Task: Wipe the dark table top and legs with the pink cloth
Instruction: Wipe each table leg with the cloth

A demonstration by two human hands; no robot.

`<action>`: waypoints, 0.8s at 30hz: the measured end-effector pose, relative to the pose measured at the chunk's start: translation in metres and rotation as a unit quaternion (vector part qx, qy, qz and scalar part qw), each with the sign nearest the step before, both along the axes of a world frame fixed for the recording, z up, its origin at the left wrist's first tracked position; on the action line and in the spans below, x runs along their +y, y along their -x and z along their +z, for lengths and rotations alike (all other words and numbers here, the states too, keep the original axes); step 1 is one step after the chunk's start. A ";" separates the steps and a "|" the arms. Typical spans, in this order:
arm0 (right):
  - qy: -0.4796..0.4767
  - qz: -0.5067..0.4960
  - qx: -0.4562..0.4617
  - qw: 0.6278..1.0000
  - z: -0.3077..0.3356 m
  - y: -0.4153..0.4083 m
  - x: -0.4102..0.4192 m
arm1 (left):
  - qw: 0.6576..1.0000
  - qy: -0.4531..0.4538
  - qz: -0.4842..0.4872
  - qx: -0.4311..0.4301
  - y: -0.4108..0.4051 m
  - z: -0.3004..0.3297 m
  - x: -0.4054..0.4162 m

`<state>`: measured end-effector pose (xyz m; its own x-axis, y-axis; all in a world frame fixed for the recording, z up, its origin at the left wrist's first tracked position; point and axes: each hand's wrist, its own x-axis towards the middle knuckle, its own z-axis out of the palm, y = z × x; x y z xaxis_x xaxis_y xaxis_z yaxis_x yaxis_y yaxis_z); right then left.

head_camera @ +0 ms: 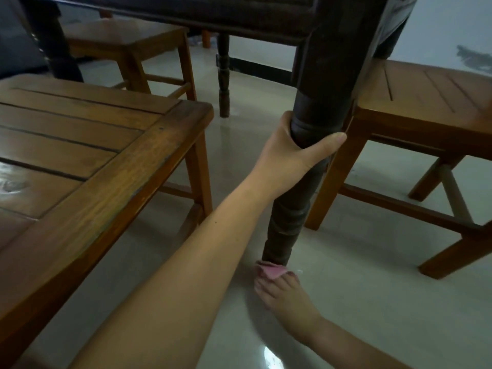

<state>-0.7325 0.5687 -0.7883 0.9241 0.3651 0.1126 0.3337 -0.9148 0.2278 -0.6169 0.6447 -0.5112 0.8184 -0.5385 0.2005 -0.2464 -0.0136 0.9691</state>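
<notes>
I look from low down at the dark table's near turned leg [314, 107], which runs from the top edge of the view to the floor. My left hand [290, 153] is wrapped around the leg at mid height, thumb on the right side. My right hand [282, 291] is at the foot of the leg, pressing the pink cloth [271, 271] against its base at floor level. The underside of the dark table top [186, 12] spans the top of the view. A second dark leg [223, 75] stands farther back.
A brown wooden stool [106, 161] fills the left foreground, close to my left forearm. Another brown stool [426, 107] stands right of the leg, almost touching it. A third stool [127, 41] sits behind. The pale tiled floor [346, 315] is glossy.
</notes>
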 end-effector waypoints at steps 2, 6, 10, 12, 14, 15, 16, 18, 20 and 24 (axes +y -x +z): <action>-0.211 -0.080 -0.082 0.971 -0.001 0.013 -0.030 | 1.000 0.005 -0.003 0.003 0.000 0.000 -0.001; -0.713 -0.416 -0.047 0.562 0.023 0.007 -0.027 | 1.000 0.004 0.004 -0.004 0.002 -0.001 -0.002; -0.815 -0.436 0.080 0.374 0.028 -0.016 0.030 | 1.000 -0.002 0.019 -0.007 0.004 0.000 -0.003; -0.839 -0.399 0.061 0.365 0.045 -0.015 0.045 | 1.000 -0.003 0.020 -0.003 0.006 0.000 -0.003; -0.857 -0.385 -0.023 0.342 0.075 -0.028 0.050 | 1.000 -0.001 0.020 0.005 0.005 0.000 -0.003; -0.871 -0.345 -0.057 0.346 0.092 -0.029 0.051 | 1.000 0.000 0.020 0.007 0.005 0.000 -0.003; -0.874 -0.311 -0.089 0.362 0.104 -0.031 0.053 | 1.000 0.001 0.020 0.008 0.005 0.000 -0.003; -0.861 -0.288 -0.124 0.399 0.112 -0.034 0.058 | 1.000 0.005 0.019 0.008 0.006 0.001 -0.003; -0.838 -0.319 -0.124 0.425 0.105 -0.030 0.063 | 1.000 0.009 0.017 0.009 0.007 0.002 -0.002; -0.845 -0.366 -0.089 0.379 0.096 -0.020 0.052 | 1.000 0.008 0.016 0.015 0.008 0.003 -0.002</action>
